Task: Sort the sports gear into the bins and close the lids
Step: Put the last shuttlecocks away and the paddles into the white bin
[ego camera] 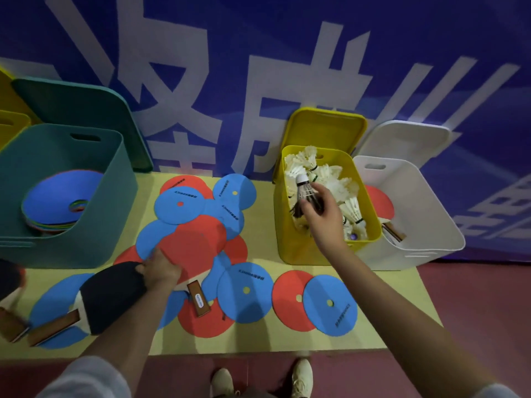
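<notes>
My right hand (321,216) holds a dark-feathered shuttlecock (309,196) over the open yellow bin (290,237), which is full of white shuttlecocks (330,179). My left hand (161,268) grips the edge of a red table-tennis paddle (192,248) lying on the scattered red and blue flat discs (178,205); its wooden handle (198,300) points toward me. A black paddle (112,294) lies just left of that hand. The teal bin (71,248) at left holds stacked discs (57,202). The white bin (431,234) at right contains a red paddle (379,199).
The bins' lids, teal (86,110), yellow (324,127) and white (402,139), lean open against the blue banner wall. Another paddle handle (11,323) lies at the far left on the yellow mat (258,225). My shoes (301,377) stand on the red floor.
</notes>
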A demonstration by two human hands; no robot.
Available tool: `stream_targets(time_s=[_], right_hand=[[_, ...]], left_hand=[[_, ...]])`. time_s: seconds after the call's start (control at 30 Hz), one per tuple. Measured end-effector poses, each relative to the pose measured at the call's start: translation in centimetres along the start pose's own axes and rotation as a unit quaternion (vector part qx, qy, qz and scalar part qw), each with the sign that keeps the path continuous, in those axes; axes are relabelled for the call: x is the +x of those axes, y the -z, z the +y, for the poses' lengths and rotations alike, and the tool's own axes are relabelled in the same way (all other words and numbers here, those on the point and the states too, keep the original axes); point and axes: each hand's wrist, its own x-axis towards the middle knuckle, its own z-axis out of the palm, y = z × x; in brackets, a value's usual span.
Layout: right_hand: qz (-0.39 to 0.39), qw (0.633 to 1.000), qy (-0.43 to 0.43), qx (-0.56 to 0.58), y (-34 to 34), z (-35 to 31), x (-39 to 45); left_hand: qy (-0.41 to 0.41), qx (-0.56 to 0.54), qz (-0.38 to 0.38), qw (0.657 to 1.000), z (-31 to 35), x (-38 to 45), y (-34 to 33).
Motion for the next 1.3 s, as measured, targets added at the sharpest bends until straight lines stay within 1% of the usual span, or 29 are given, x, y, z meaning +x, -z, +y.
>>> stream_targets(time_s=[0.03,0.07,0.1,0.2,0.23,0.3,0.37,0.4,0.43,0.53,0.6,0.67,0.7,0.77,0.83,0.87,0.9,0.97,1.0,1.03,1.07,1.13,1.23,1.3], right_hand=[[0.025,0.999,-0.015,-0.037,0.9,0.2,1.0],[0.029,0.996,-0.027,-0.074,1.5,0.7,2.0],[0.012,0.994,-0.029,-0.109,1.9,1.1,2.8],[-0.084,0.973,-0.028,-0.212,1.2,2.8,4.3],[-0.096,0.964,-0.026,-0.246,0.8,3.4,4.5],[-0.091,0.940,-0.011,-0.328,-0.1,4.8,4.9],[-0.084,0.910,0.013,-0.405,-0.6,5.8,4.7],[-0.079,0.905,0.026,-0.418,-0.8,6.2,4.5],[-0.069,0.907,0.036,-0.413,-0.8,6.4,4.2],[-0.026,0.930,0.059,-0.363,-0.8,6.1,3.5],[0.007,0.934,0.084,-0.348,-0.8,5.4,3.2],[0.036,0.935,0.126,-0.328,-1.0,4.3,2.9],[0.037,0.942,0.137,-0.305,-1.3,3.7,2.8],[0.002,0.967,0.116,-0.226,-2.1,2.1,2.4],[-0.056,0.990,0.053,-0.116,-3.0,0.2,2.1],[-0.090,0.994,0.012,-0.064,-3.3,-1.0,1.9],[-0.127,0.991,-0.023,-0.021,-3.7,-2.0,1.7],[-0.186,0.979,-0.063,0.047,-4.2,-3.0,1.6],[-0.191,0.975,-0.072,0.088,-4.3,-3.1,1.7],[-0.173,0.973,-0.079,0.135,-4.2,-3.0,2.1],[-0.141,0.969,-0.089,0.181,-3.8,-2.8,2.4],[-0.082,0.960,-0.095,0.250,-2.2,-2.4,3.1],[-0.017,0.958,-0.084,0.275,1.3,-1.3,4.1],[0.013,0.956,-0.077,0.282,3.9,-0.3,4.9]], left_hand=[[0.006,0.002,-0.002,1.000,0.0,0.3,0.1],[0.020,0.002,-0.007,1.000,0.1,0.3,0.3],[0.031,-0.003,-0.011,0.999,0.3,0.3,0.4],[0.060,-0.005,-0.020,0.998,0.8,0.0,0.9],[0.063,-0.003,-0.021,0.998,0.9,0.0,1.0],[0.062,-0.007,-0.016,0.998,1.2,0.0,1.3],[0.050,-0.042,-0.015,0.998,1.2,-0.1,1.5],[0.045,-0.070,-0.021,0.996,1.2,-0.1,1.6],[0.041,-0.099,-0.025,0.994,1.0,0.1,1.6],[0.020,-0.195,-0.042,0.980,0.8,0.3,2.1],[-0.012,-0.266,-0.045,0.963,1.3,-0.1,2.9],[-0.040,-0.309,-0.043,0.949,2.8,-1.0,4.1],[-0.057,-0.326,-0.042,0.943,3.8,-1.6,4.9],[-0.087,-0.367,-0.046,0.925,5.9,-2.6,6.5],[-0.119,-0.429,-0.043,0.895,8.5,-3.6,8.0],[-0.134,-0.460,-0.042,0.877,9.9,-4.2,8.7],[-0.148,-0.488,-0.044,0.859,11.3,-4.9,9.3],[-0.178,-0.526,-0.051,0.830,14.5,-6.6,10.2],[-0.196,-0.538,-0.056,0.818,16.0,-7.7,10.6],[-0.211,-0.542,-0.060,0.811,17.4,-8.6,10.8],[-0.224,-0.540,-0.063,0.809,18.9,-9.7,10.9],[-0.239,-0.521,-0.073,0.816,21.2,-11.0,10.5],[-0.244,-0.482,-0.102,0.835,24.3,-12.5,8.7],[-0.256,-0.459,-0.121,0.842,26.5,-13.7,7.4]])
